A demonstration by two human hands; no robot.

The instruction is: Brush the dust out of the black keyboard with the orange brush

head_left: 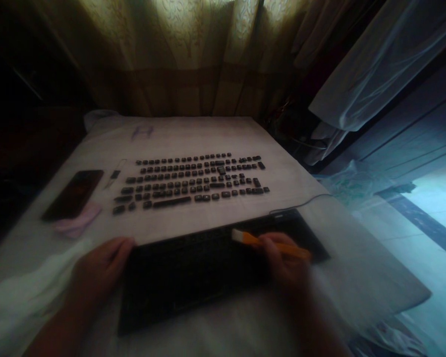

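A black keyboard (193,272) with its keycaps off lies at a slant across the near part of the table. My left hand (100,265) grips the keyboard's left end, thumb along the upper corner. In my right hand (286,258) is a brush (282,246) with an orange handle and pale bristles. Its bristle end points left, over the upper right half of the keyboard; whether it touches the surface I cannot tell. Loose black keycaps (186,173) are laid out in rows beyond the keyboard, with the long space bar (172,202) in the nearest row.
A dark phone (74,194) rests at the left by a pink cloth (80,220). Near it lies a small tool with a wire loop (115,174). The keyboard cable (301,203) runs off the right table edge. White fabric (26,292) bunches at near left; a curtain (163,59) hangs behind.
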